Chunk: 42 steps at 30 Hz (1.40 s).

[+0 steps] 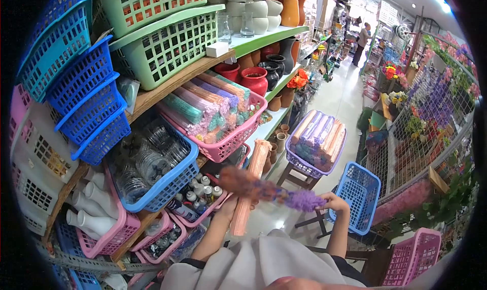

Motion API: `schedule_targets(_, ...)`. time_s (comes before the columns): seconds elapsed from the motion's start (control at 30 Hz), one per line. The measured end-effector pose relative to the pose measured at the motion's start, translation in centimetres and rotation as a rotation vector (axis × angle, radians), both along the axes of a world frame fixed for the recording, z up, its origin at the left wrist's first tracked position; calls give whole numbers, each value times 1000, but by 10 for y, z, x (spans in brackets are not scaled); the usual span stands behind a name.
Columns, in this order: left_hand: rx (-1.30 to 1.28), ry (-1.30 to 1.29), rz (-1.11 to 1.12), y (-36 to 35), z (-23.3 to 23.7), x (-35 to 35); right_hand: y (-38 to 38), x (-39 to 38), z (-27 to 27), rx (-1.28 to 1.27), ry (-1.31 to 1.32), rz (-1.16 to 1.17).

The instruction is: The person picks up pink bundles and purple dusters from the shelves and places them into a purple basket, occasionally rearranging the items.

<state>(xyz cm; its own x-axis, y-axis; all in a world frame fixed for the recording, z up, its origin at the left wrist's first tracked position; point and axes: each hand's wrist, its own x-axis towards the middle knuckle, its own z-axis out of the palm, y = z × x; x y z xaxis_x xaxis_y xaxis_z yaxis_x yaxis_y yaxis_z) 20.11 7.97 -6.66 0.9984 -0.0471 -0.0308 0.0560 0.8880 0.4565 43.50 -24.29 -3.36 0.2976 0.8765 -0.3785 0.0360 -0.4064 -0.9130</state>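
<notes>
My left hand is closed around a long peach bundle, held upright in front of the shelf. My right hand grips the purple end of a fuzzy purple-and-brown bundle. This one is smeared by motion and stretches left across the peach bundle, its brown end near the shelf. Similar bundles in teal, pink, purple and peach fill a pink basket on the shelf. More purple and peach ones lie in a lilac basket on a stool, beyond my hands.
A blue basket stands to the right, and a pink basket is nearer me. Shelves on the left carry a blue basket of clear plastic items, bottles, vases and pots. Flowers hang on a wire rack. A person stands far down the aisle.
</notes>
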Motion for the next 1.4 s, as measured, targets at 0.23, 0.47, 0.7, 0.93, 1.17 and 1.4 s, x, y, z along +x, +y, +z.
schedule_targets(0.23,83,117,98,3,14,-17,31,-22,22,53,63,-174)
schedule_targets(0.47,52,212,289,1,25,-47,51,-7,-8,39,51,359)
schedule_targets(0.7,211,105,528,-10,48,-109,123,-41,64,159,110,-83)
schedule_targets(0.93,221,-11,706,-15,78,-163,244,-104,126,344,-59,237)
schedule_targets(1.17,243,-4,931,-24,92,-184,388,-131,103,580,-252,155)
schedule_targets(1.4,314,-36,951,-17,90,-187,414,-169,137,559,-825,422)
